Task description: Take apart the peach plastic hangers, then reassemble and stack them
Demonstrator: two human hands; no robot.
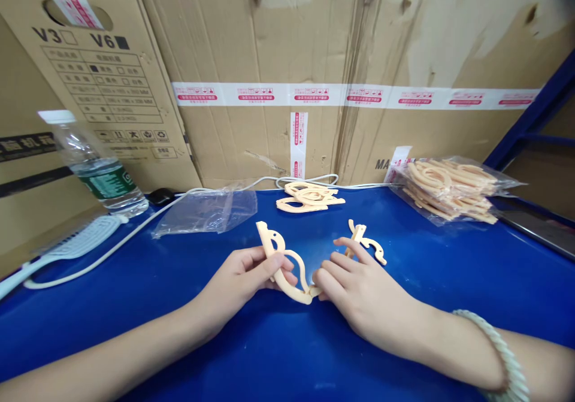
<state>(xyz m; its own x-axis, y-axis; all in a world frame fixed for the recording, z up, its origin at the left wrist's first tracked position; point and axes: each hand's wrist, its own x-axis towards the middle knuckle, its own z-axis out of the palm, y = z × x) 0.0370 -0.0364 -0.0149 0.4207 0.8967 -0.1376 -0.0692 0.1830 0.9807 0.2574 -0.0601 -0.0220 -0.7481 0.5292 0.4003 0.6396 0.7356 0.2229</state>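
A peach plastic folding hanger (287, 264) is held just above the blue table (431, 282) between both hands. My left hand (245, 273) pinches its left arm, fingers closed round it. Gripping the right arm of the same piece is my right hand (354, 282), whose fingers curl over the plastic; that arm's hooked end (368, 243) sticks out behind the knuckles. A small pile of the same peach pieces (308, 197) lies further back at the centre.
A clear bag full of peach pieces (449, 189) sits back right. An empty clear bag (209, 210), a water bottle (96, 165), a white comb-like object (67, 249) and a white cable (135, 234) lie to the left. Cardboard boxes (287, 60) wall off the back.
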